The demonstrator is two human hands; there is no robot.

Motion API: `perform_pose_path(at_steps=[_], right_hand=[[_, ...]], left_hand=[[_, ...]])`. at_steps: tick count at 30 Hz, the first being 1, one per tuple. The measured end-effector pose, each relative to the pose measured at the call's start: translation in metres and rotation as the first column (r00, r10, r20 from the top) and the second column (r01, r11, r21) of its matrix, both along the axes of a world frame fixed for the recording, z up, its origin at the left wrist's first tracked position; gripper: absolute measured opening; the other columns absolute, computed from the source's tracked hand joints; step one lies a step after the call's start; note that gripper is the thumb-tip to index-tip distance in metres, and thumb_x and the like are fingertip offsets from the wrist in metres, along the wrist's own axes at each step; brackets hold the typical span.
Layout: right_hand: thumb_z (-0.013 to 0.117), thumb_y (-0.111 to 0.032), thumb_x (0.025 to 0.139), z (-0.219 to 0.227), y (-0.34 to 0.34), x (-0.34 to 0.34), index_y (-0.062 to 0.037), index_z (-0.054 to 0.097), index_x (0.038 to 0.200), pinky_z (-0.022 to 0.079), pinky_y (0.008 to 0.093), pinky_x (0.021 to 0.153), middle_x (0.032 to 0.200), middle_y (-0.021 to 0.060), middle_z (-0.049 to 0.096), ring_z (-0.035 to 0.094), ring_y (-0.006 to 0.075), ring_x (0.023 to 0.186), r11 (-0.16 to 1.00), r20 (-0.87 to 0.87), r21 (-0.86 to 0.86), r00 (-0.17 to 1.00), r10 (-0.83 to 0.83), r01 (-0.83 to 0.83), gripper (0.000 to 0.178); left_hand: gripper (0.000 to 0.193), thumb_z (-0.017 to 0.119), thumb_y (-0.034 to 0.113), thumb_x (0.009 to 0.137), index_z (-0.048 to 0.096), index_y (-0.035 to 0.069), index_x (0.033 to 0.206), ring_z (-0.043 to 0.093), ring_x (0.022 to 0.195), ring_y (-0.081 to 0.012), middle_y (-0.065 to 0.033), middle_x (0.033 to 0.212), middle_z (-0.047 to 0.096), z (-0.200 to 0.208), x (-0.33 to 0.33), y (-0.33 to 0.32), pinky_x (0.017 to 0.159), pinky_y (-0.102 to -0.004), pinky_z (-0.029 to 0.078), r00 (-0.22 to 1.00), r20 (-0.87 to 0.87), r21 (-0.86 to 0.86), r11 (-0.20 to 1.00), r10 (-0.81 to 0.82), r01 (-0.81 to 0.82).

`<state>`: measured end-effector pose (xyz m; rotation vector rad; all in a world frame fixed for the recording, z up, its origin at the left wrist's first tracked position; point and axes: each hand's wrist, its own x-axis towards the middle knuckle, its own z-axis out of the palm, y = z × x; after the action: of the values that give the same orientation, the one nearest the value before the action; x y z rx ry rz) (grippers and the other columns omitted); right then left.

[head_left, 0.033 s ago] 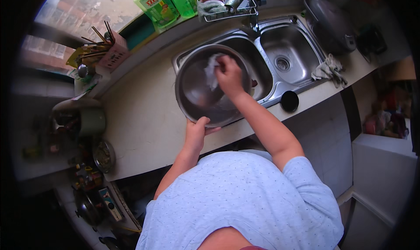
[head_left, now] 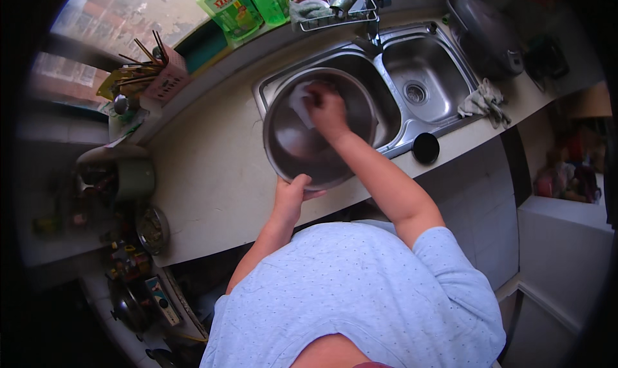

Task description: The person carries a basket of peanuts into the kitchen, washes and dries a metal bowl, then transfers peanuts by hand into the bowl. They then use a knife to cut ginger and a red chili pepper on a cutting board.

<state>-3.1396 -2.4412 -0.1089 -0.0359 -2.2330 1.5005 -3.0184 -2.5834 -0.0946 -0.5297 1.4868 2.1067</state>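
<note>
The right hand (head_left: pixel 327 116), pinching a whitish cloth (head_left: pixel 300 104), has shifted toward eleven o'clock in the metal basin (head_left: pixel 310 152) partly over the sink (head_left: pixel 404 134), likely rubbing another patch, while the left hand (head_left: pixel 291 193) grips at seven.

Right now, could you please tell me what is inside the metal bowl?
The right hand and a white cloth or tissue are inside the bowl; the metal beneath them is covered from view.

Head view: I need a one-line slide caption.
Left hand grips a round grey metal basin; right hand holds a white cloth inside it.
</note>
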Motion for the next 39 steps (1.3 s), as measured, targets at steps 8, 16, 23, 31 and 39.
perform_pose_path(at_steps=[8, 16, 23, 31, 39], right_hand=[[0.063, -0.011, 0.077, -0.028, -0.022, 0.023, -0.0093, 0.065, 0.106, 0.05, 0.0396, 0.088, 0.113, 0.0136, 0.061, 0.059, 0.0307, 0.106, 0.396, 0.17, 0.634, 0.62, 0.766, -0.664, 0.028], [0.062, -0.007, 0.075, -0.018, -0.039, 0.041, -0.0088, 0.056, 0.125, 0.045, 0.0397, 0.097, 0.119, 0.0195, 0.059, 0.056, 0.0317, 0.115, 0.485, 0.573, 0.383, 0.614, 0.543, -0.786, 0.05], [0.062, -0.007, 0.077, -0.038, -0.049, 0.039, -0.0042, 0.059, 0.12, 0.043, 0.0375, 0.099, 0.119, 0.0178, 0.06, 0.056, 0.0301, 0.115, 0.403, 0.273, 0.109, 0.417, 0.867, -0.909, 0.043], [0.054, -0.013, 0.086, -0.031, -0.065, 0.052, -0.0101, 0.062, 0.114, 0.044, 0.0422, 0.092, 0.114, 0.0128, 0.058, 0.056, 0.0321, 0.108, 0.798, 0.493, -0.566, 0.69, 0.53, -0.209, 0.029], [0.064, -0.014, 0.073, -0.023, 0.013, 0.033, -0.008, 0.069, 0.098, 0.046, 0.0414, 0.084, 0.106, 0.0116, 0.059, 0.056, 0.028, 0.102, 0.428, 0.128, 0.778, 0.782, 0.61, -0.461, 0.026]], left_hand=[[0.051, 0.049, 0.001, 0.08, 0.037, -0.001, 0.13, 0.063, 0.098, -0.0314, -0.0187, 0.12, 0.052, 0.002, 0.009, -0.028, 0.071, -0.0412, 0.063, 0.997, -0.051, -0.015, 0.998, 0.063, -0.064], [0.068, 0.046, -0.002, 0.082, 0.018, 0.016, 0.142, 0.058, 0.109, -0.0311, -0.0179, 0.136, 0.036, -0.022, 0.011, -0.044, 0.071, -0.0408, 0.062, 0.975, -0.196, -0.08, 0.989, 0.103, -0.121], [0.039, 0.05, 0.001, 0.085, 0.047, -0.003, 0.123, 0.064, 0.099, -0.0303, -0.0168, 0.116, 0.057, -0.002, 0.009, -0.052, 0.075, -0.0415, 0.062, 0.955, -0.245, -0.133, 0.97, 0.168, -0.204], [0.041, 0.055, 0.022, 0.096, 0.044, -0.001, 0.128, 0.062, 0.102, -0.0287, -0.0167, 0.12, 0.055, -0.016, 0.002, -0.052, 0.074, -0.0395, 0.062, 0.872, -0.432, -0.192, 0.921, 0.232, -0.34], [0.039, 0.055, 0.016, 0.094, 0.043, 0.0, 0.128, 0.064, 0.099, -0.0298, -0.0176, 0.119, 0.055, -0.006, 0.007, -0.064, 0.071, -0.0394, 0.063, 0.924, -0.253, -0.116, 0.939, 0.288, -0.325]])
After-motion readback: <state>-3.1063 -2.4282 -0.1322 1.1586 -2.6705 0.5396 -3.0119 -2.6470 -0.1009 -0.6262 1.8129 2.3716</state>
